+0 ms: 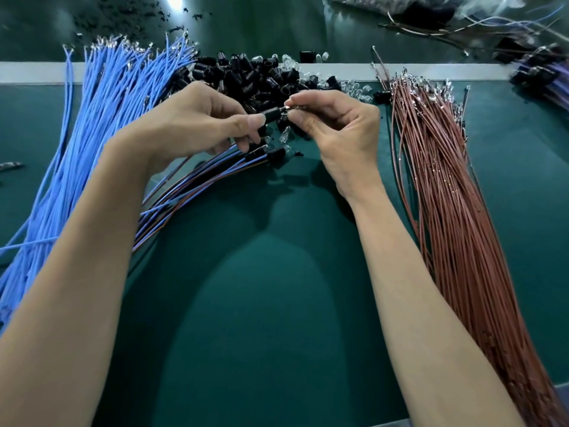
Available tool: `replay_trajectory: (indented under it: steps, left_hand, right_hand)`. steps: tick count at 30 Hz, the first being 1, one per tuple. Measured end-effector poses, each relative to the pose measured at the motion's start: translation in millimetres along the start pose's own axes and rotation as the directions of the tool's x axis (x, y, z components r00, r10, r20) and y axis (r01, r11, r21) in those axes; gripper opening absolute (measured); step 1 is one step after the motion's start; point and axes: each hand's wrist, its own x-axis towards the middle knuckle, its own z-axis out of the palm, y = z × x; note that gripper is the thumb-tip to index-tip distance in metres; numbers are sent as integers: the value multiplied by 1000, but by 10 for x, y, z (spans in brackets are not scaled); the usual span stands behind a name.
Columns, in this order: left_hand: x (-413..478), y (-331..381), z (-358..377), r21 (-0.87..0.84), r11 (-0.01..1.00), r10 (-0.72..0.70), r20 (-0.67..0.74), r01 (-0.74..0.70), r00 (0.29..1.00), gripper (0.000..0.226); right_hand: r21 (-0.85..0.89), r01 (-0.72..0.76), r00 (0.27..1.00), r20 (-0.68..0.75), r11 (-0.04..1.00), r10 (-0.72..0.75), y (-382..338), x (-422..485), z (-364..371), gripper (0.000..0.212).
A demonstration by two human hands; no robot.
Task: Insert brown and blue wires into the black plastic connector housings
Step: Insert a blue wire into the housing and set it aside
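gripping a black housing point(272, 113), left hand point(197, 118); right hand point(338, 131) pinching a shiny tip point(287, 107)

Matt green table cover point(264, 303), glossy black plastic housings point(252, 78), smooth-sheathed blue wires point(101, 118) and brown wires point(455, 211).

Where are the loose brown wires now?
Head view, right side: brown wires lie on the green mat, right of the right hand, tips near the housing pile.

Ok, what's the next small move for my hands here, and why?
Probably push the small shiny piece pinched in the right hand straight into the black housing that the left hand grips; its tip sits at the housing's open end.
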Motion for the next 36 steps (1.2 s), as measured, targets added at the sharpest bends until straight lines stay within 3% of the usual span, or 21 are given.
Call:
replay_trajectory:
  steps: [4,12,19,22,27,36]
  left_hand:
    - [8,-5,12,13,1000,9,4,-9,1000,22]
    - [19,-30,73,74,996,54,-18,-52,998,17]
    - [-12,-79,-38,13,999,45,-2,-45,999,31]
    - [-18,-68,-7,51,998,39,76,-43,996,35]
    - [-26,-56,-3,15,1000,-7,199,4,980,36]
    - [-39,-44,-22,29,997,60,199,-67,978,37]
  right_hand:
    - [-5,-5,1000,22,1000,6,-2,-3,-12,25]
    - [-12,-11,999,48,1000,11,2,-25,-25,27]
    - [-26,-63,966,248,998,68,-33,-39,-12,28]
    - [-86,-73,942,321,994,97,-36,-60,34,31]
    - [-143,-44,947,308,989,87,-33,-75,49,17]
    - [-50,-55,963,263,997,66,-62,-84,38,11]
